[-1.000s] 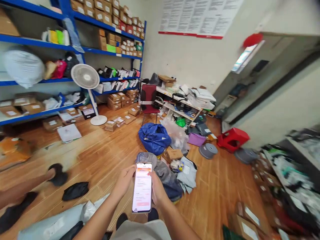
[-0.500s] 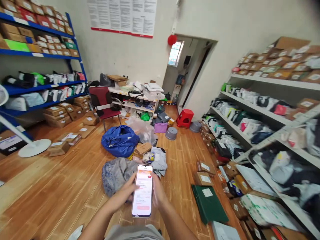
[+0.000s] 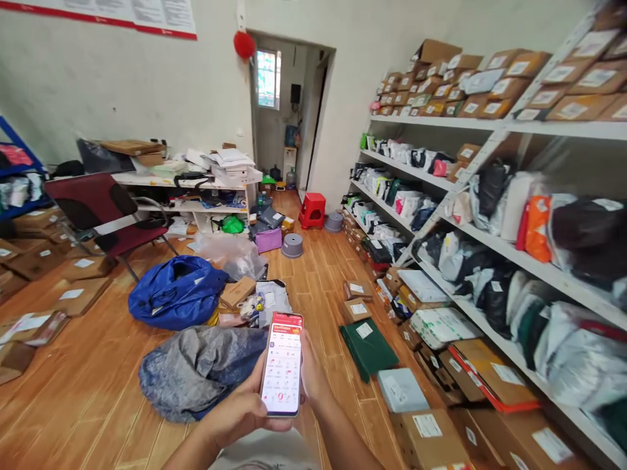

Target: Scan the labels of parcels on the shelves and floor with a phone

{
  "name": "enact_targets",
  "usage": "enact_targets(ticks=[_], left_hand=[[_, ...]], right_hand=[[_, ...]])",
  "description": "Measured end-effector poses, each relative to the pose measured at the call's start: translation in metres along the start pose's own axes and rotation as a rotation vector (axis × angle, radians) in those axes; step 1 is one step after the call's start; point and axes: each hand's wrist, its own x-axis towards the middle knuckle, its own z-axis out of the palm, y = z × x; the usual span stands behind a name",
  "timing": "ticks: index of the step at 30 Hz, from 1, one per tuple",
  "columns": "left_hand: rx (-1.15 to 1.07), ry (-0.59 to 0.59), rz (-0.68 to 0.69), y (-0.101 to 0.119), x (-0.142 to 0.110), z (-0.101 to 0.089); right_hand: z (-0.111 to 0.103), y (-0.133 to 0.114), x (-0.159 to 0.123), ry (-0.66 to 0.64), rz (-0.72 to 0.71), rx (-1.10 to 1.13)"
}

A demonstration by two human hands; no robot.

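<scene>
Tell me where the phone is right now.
In the head view, the phone is low, just left of centre, between the left hand and the right hand.

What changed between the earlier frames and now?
Head view swung right, showing more of the white shelves. Left hand moved down the phone to its lower left corner; the screen now shows an icon grid. Nothing taken hold of or let go: the right hand stays on the phone's right side. Blue bag and red stool stay put on the floor.
</scene>
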Motion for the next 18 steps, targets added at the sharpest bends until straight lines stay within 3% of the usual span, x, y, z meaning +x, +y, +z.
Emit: enact_targets(ticks=[7,18], left_hand=[[0.055,-0.025,-0.033,0.021,0.022,-0.004],[0.166,-0.123,-0.123,0.085,0.041,-0.040]], right_hand=[[-0.007,-0.005,-0.003,0.115,-0.120,-0.044],[0.039,0.004,0.015,0.386,-0.234,-0.033]])
